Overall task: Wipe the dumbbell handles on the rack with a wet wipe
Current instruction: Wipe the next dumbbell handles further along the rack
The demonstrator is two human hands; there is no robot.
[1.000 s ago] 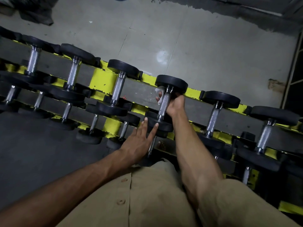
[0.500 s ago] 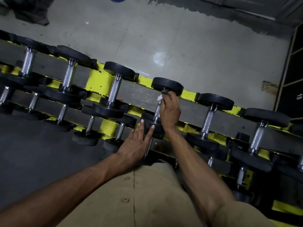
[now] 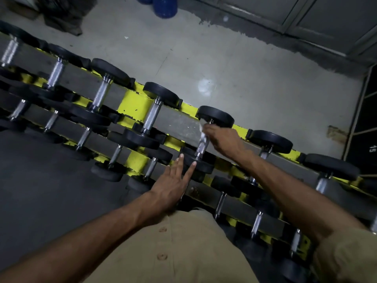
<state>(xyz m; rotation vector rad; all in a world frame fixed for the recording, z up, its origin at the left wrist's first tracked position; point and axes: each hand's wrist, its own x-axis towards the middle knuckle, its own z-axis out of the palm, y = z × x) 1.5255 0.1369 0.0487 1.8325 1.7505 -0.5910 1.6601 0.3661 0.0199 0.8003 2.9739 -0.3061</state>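
Yellow-grey rack [image 3: 134,105] holds rows of black-headed dumbbells [image 3: 152,117]. Right hand [image 3: 223,138], fingers curled, pinches wet wipe [image 3: 201,128] against one dumbbell handle [image 3: 201,147]. Just below those fingers, left hand [image 3: 173,185], fingers straight, touches that dumbbell's near head [image 3: 204,166].

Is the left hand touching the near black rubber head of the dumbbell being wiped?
Touching. The head view shows the left hand with straight fingers lying on the near black rubber dumbbell head, with no gap visible.
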